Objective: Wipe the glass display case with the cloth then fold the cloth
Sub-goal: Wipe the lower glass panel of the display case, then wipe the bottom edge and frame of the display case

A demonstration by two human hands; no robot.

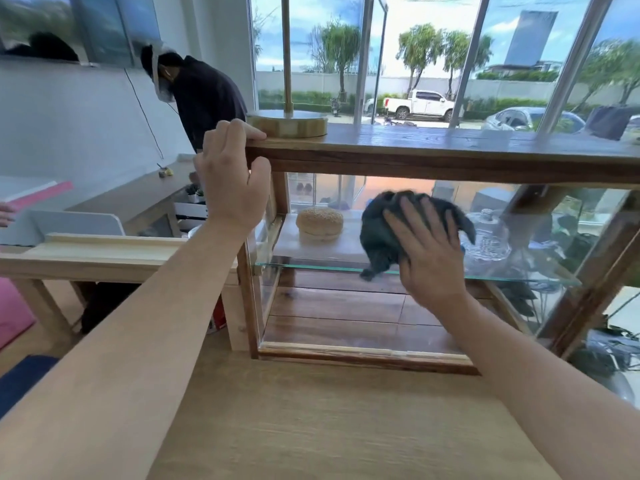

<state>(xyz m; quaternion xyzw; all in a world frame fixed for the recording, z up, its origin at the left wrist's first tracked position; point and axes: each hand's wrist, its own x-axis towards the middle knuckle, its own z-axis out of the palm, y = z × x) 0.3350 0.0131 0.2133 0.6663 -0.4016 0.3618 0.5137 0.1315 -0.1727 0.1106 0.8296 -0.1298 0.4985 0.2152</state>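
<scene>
The glass display case (398,161) with a dark wooden frame stands on a light wooden table (311,427) in front of me. My left hand (230,174) grips the case's top left corner, thumb under the edge. My right hand (427,251) presses a dark grey cloth (381,230) flat against the front glass pane, fingers spread over it. The cloth is bunched and hangs down past the inner glass shelf (329,268). Behind the glass, a sesame bun (319,223) lies to the left of the cloth and a clear glass dome (486,237) to its right.
A round wooden lamp base (289,124) with a pole stands on the case's top at the left. A person in dark clothes (201,95) bends over a counter at the back left. A lower wooden bench (86,254) adjoins the case's left side. Large windows stand behind.
</scene>
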